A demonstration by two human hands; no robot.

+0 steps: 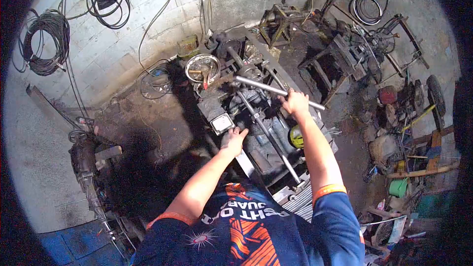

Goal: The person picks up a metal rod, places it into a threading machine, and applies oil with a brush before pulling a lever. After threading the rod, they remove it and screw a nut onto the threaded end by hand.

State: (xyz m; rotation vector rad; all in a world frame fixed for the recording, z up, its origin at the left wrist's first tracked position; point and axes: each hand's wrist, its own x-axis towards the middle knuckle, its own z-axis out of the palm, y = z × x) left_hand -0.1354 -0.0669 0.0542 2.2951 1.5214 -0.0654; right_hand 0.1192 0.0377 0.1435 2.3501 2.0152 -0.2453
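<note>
My right hand [295,104] is closed around a long, smooth metal rod [266,86], which slants across the top of a greasy machine. My left hand [233,141] rests at the machine's near-left side, thumb and fingers apart, just below a small box with a white-rimmed face [222,124]. Under my left wrist runs a pale flat metal bar [245,165]. A second shiny rod [271,138] lies lengthwise along the machine [236,103]. Beside my right forearm sits a yellow-green round object [296,137].
A round metal pan [202,69] holding tools stands at the machine's far left. Several metal rods [301,202] lie bundled near my body. Coiled cable [47,42] hangs on the left wall. Scrap and a green container [398,187] crowd the right side.
</note>
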